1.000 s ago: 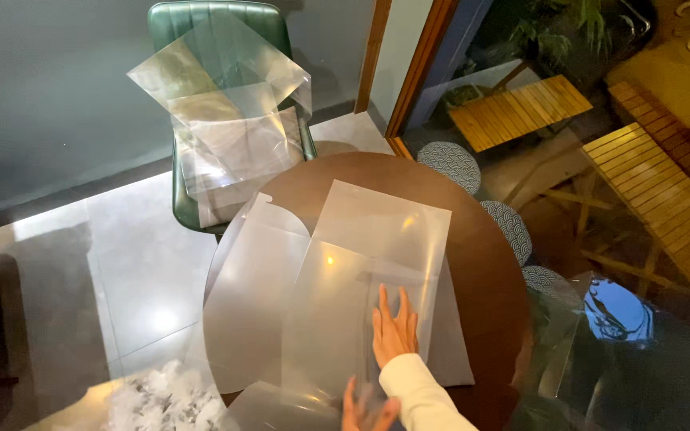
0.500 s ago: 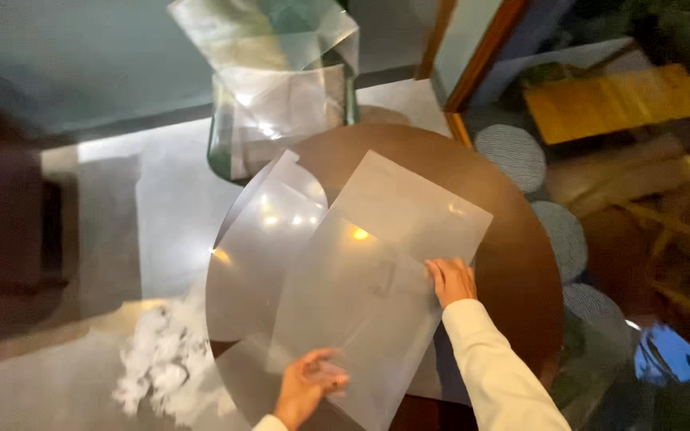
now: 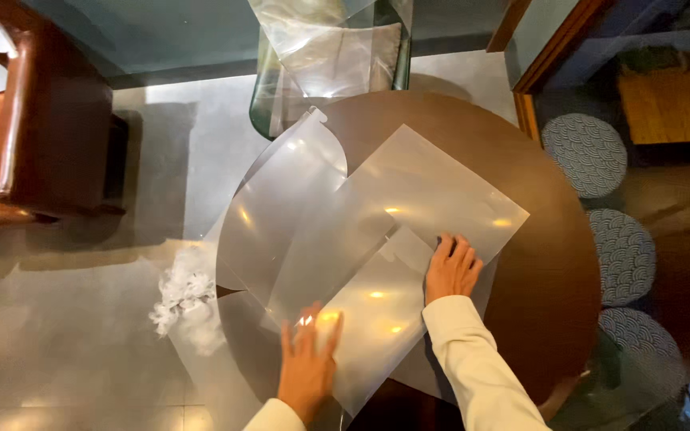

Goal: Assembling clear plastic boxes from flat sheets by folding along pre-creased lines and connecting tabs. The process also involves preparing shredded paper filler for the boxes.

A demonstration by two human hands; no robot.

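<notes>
Several large frosted translucent plastic sheets (image 3: 409, 207) lie fanned and overlapping on a round, dark brown wooden bench (image 3: 545, 263); they are thin, smooth and glossy, catching bright spots of light, and the leftmost one has a rounded far corner and hangs over the bench's left edge. The right hand (image 3: 450, 267), in a cream sleeve, lies flat with fingers spread on the sheets near the middle of the bench, pressing down and gripping nothing. The left hand (image 3: 309, 363) is at the near edge, open with fingers splayed, seen blurred through the nearest sheet, so it seems to lie under that sheet; whether it pinches the edge cannot be told. On the pale, shiny tiled floor to the left of the bench sits a crumpled white clump (image 3: 185, 291). On the far side a green chair (image 3: 325, 68) carries more clear, creased plastic sheets. A brown leather armchair (image 3: 29, 128) stands at far left, and round patterned blue-grey cushions (image 3: 584, 156) line up to the right.
</notes>
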